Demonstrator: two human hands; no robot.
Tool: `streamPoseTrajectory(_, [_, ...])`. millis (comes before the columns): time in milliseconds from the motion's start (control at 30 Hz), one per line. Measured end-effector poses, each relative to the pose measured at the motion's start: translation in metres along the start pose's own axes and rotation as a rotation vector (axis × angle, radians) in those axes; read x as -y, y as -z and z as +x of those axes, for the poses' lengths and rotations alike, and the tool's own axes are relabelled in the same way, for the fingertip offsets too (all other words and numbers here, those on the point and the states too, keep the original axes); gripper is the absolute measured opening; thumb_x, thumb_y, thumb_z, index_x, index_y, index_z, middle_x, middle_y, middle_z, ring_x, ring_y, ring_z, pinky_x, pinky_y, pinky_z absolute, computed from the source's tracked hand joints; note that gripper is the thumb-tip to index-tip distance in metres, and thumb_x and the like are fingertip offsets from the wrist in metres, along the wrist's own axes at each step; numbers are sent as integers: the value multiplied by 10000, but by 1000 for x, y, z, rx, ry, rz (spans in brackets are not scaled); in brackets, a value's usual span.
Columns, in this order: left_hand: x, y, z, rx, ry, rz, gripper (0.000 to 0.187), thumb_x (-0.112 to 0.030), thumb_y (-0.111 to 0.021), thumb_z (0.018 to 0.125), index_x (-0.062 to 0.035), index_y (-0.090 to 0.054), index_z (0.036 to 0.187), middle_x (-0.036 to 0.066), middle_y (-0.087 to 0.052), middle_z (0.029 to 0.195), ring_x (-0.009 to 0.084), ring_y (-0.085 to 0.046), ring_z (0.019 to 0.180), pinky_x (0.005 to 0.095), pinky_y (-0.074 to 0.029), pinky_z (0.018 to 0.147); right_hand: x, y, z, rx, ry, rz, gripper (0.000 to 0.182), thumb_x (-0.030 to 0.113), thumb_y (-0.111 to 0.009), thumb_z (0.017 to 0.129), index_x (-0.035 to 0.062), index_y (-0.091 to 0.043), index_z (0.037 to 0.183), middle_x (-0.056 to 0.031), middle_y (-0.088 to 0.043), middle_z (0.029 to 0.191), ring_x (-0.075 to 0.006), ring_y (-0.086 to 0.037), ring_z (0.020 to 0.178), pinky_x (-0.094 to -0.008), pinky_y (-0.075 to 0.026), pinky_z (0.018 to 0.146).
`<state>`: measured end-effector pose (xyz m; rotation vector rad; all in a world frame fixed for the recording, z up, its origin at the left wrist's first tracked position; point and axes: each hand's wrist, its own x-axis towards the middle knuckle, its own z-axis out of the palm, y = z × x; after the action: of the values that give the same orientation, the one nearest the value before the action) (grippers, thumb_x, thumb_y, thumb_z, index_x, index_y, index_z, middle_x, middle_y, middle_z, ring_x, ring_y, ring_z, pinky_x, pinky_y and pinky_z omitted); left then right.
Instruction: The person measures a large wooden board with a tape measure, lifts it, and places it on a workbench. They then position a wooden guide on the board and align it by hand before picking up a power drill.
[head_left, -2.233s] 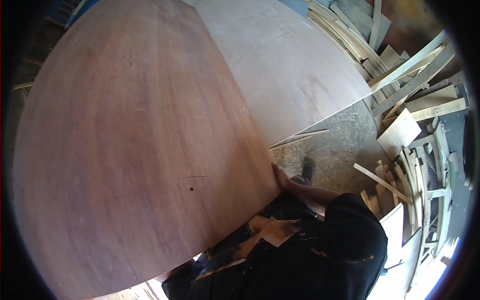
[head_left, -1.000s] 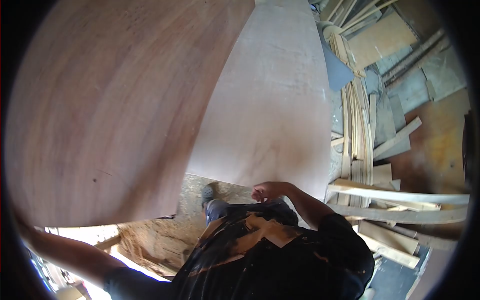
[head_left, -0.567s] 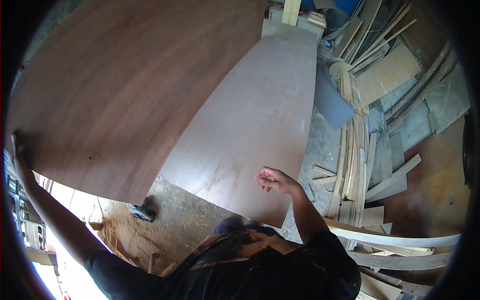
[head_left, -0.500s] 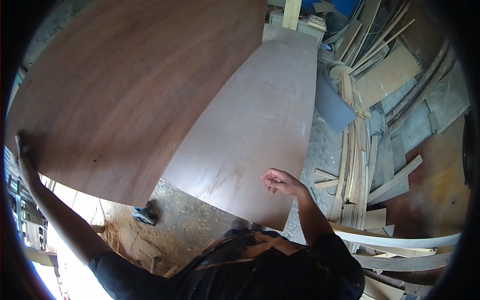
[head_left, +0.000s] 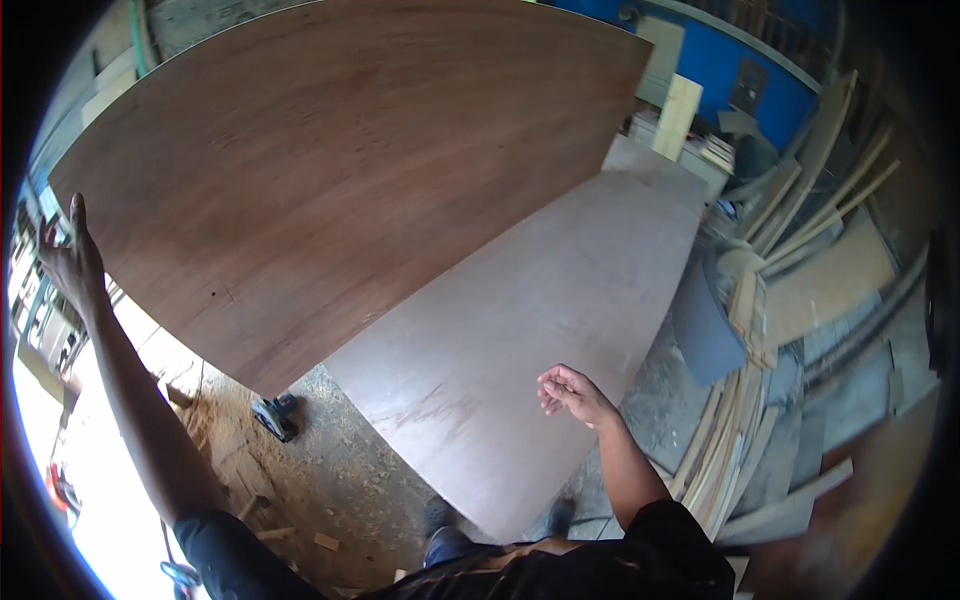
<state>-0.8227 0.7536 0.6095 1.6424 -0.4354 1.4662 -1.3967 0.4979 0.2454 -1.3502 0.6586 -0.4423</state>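
My left hand (head_left: 72,262) is at the left edge of a large brown plywood sheet (head_left: 380,150), its thumb up against the face and its fingers spread beyond the edge. Whether the fingers press on the edge is hard to tell. The brown sheet stands tilted along a paler plywood sheet (head_left: 520,290), which lies low in front of me. Above the paler sheet hangs my right hand (head_left: 577,393), fingers loosely bent and apart, with nothing in them.
A circular saw-like power tool (head_left: 275,415) rests on the dusty floor (head_left: 350,455) beside sawdust. To the right are stacked wood strips (head_left: 725,450), a curved grey sheet (head_left: 708,320) and leaning boards (head_left: 830,290). A blue wall (head_left: 770,85) stands at the back.
My view has turned and tilted, so the sheets appear rotated and more of the back wall shows. My left hand has opened at the brown sheet's edge. The right hand stays loosely raised.
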Motion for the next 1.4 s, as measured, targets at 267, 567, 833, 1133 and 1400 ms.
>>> streamPoseTrajectory(267, [-220, 60, -138, 74, 379, -469, 920, -579, -613, 790, -10, -255, 1417, 267, -86, 1465, 370, -134, 1361, 437, -212, 1091, 119, 101, 32, -87, 459, 58, 480, 311, -589, 897, 63, -415, 1270, -64, -537, 1101, -142, -545, 942, -295, -471, 783])
streamPoseTrajectory(567, [-276, 216, -330, -468, -193, 301, 719, -336, -681, 805, -38, -239, 1288, 137, -315, 1152, 303, -380, 1089, 470, -423, 932, 235, 234, 34, -728, 467, 514, 788, 589, -563, 797, 87, -361, 1370, -149, -486, 1286, -289, -519, 1129, -496, -403, 954])
streamPoseTrajectory(833, [-271, 362, -544, -162, 137, -223, 550, -413, -553, 851, -74, -344, 1230, 109, -384, 1107, 266, -427, 1031, 432, -414, 910, 25, 300, -48, -593, 238, 597, 524, 349, -593, 820, 49, -479, 1234, -109, -534, 1222, -290, -530, 1112, -439, -438, 936])
streamPoseTrajectory(1133, [-268, 513, -637, -504, 1562, -636, 508, -465, -404, 913, -65, -451, 1222, 112, -503, 1215, 237, -492, 1140, 388, -424, 952, -202, 351, -67, -571, -271, 530, 520, 443, -452, 867, 133, -476, 1283, -60, -505, 1289, -278, -456, 1199, -493, -372, 988])
streamPoseTrajectory(1400, [-261, 512, -697, -451, 1859, 12, 687, -486, -474, 866, 42, -383, 1296, 215, -460, 1294, 342, -550, 1079, 462, -471, 893, -258, 364, -78, -562, -413, 489, 670, 576, -330, 893, 152, -325, 1411, -73, -365, 1439, -302, -365, 1301, -498, -304, 1061])
